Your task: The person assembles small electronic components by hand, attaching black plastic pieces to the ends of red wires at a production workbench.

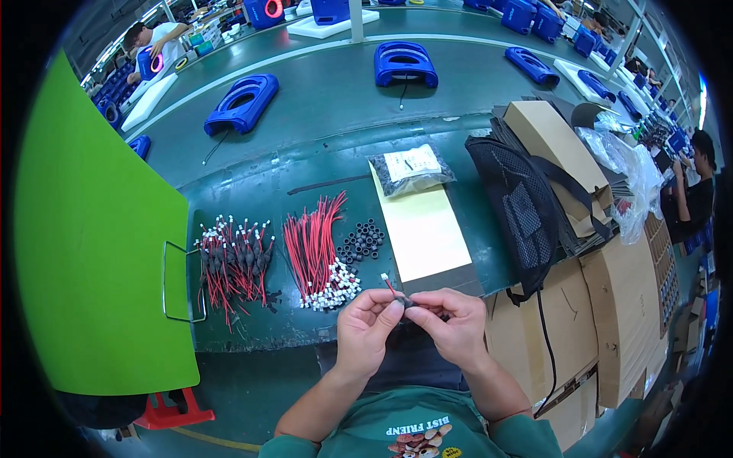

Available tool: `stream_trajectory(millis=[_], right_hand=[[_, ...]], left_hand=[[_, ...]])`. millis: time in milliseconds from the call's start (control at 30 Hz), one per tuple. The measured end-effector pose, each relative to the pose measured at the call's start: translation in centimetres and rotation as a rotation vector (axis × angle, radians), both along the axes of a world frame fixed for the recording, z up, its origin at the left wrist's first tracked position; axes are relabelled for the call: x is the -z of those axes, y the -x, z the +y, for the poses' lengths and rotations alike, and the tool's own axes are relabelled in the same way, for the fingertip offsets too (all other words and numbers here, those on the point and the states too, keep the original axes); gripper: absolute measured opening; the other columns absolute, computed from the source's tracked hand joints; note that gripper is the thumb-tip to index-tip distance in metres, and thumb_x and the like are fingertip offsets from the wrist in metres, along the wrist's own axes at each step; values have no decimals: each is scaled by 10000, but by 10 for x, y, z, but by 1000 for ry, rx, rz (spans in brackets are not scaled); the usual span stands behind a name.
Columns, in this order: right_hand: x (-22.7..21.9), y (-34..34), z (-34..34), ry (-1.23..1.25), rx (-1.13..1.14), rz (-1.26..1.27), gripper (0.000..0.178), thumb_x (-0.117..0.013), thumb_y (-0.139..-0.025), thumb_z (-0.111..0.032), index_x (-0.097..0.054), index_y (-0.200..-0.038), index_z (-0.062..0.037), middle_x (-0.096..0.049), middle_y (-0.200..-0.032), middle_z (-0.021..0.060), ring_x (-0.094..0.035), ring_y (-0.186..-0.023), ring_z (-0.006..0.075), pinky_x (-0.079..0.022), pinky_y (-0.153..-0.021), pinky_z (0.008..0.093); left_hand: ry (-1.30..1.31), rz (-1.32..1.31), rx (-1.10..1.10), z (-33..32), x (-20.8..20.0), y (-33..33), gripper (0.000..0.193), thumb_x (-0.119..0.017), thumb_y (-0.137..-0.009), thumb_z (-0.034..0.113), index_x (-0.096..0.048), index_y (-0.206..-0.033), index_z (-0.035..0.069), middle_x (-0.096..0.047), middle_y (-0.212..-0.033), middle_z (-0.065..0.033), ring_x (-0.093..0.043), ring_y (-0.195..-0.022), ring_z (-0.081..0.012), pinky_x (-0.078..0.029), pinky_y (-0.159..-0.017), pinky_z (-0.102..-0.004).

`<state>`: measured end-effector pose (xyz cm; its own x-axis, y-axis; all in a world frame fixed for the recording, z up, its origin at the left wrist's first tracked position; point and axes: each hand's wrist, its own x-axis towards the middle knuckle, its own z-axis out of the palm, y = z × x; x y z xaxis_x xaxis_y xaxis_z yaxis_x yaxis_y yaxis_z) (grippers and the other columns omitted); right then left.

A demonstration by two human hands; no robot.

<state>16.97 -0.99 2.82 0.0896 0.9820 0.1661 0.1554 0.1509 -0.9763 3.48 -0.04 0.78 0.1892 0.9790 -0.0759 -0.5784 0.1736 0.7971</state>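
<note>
Close to the table's front edge, my left hand (365,327) and my right hand (456,324) meet, fingertips pinched. Between them is a short red-and-black wire lead (390,287) with a white connector at its upper end. A small dark piece sits on it at the fingertips, mostly hidden. Left of my hands lies a bundle of red and black wire leads (311,248), white connectors toward me. Beside it are loose black ring-shaped parts (361,241). Farther left, a pile of leads (235,256) carries dark lumps along the wires.
A clear bag of black parts (412,170) rests on a pale yellow sheet (427,237). A black mesh bag (519,206) and cardboard boxes (622,320) crowd the right. A green panel (99,229) borders the left. Blue plastic housings (405,64) lie on the belt beyond.
</note>
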Motion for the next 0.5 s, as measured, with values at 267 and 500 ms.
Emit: stream_trajectory(millis=[267, 500], right_hand=[[-5, 1, 0, -125, 7, -147, 80, -659, -713, -23, -637, -789, -12, -611, -688, 67, -581, -570, 101, -444, -503, 201], [-12, -3, 5, -52, -76, -116, 75, -659, -715, -15, -619, -776, 2, -601, -703, 66, -589, -591, 89, -459, -519, 199]], left_hand=[[-63, 100, -20, 0, -6, 0, 116, -531, -839, 20, -536, -941, -34, -566, -916, -64, -548, -817, -95, -457, -744, -222], [-153, 146, 72, 4, 1, 5, 111, -525, -842, 25, -521, -934, -37, -478, -931, -53, -534, -805, -96, -458, -717, -224]])
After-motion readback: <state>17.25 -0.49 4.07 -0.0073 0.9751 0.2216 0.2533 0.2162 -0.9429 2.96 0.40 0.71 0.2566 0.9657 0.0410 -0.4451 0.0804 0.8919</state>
